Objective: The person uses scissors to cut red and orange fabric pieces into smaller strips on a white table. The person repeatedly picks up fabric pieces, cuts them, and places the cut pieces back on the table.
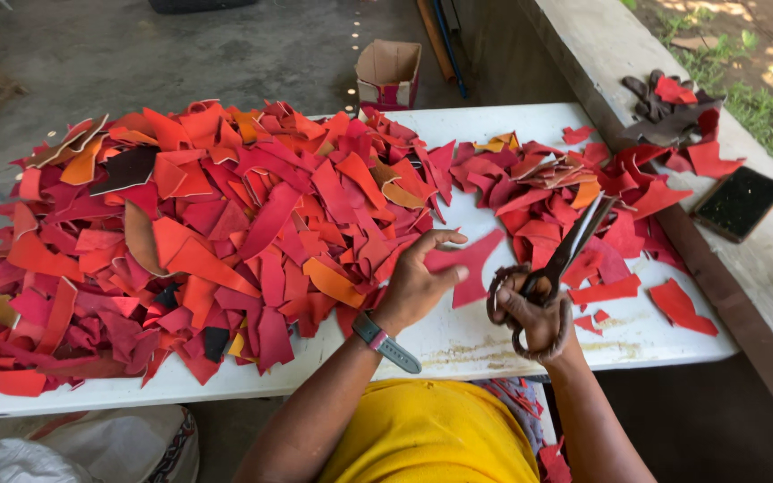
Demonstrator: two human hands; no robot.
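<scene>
The right hand (530, 313) is gripping the looped handles of the shears (558, 262), its fingers clenched through the loops, and the blades are pointing up and away, nearly closed, their tips lying over the smaller heap (556, 192). Just left of the shears, the left hand (415, 279) is pressing flat on a dark red scrap (469, 265) lying on the bench (458, 344), its fingers spread and released, not pinching anything; a watch (386, 343) is sitting on that wrist.

As I judge it, this scrap is the piece in hand, and the cut is likeliest to go well if the left hand is lifting one edge clear of the bench so the lower blade is sliding under it, rather than pinning the whole piece flat. The fingertips are lying close to the line of the blades, so keeping them back from the shears matters. Opening the blades wide and feeding the leather deep toward the pivot should be giving a cleaner cut than nibbling with the tips.

Left of the shears, and reaching farther back, the big pile (190, 233) of red and orange offcuts is covering most of the bench. Beyond the shears a cardboard box (388, 73) is standing on the floor past the far edge, and to their right, on the ledge (762, 268), a dark flat slab (740, 203) and a few scraps are lying.
</scene>
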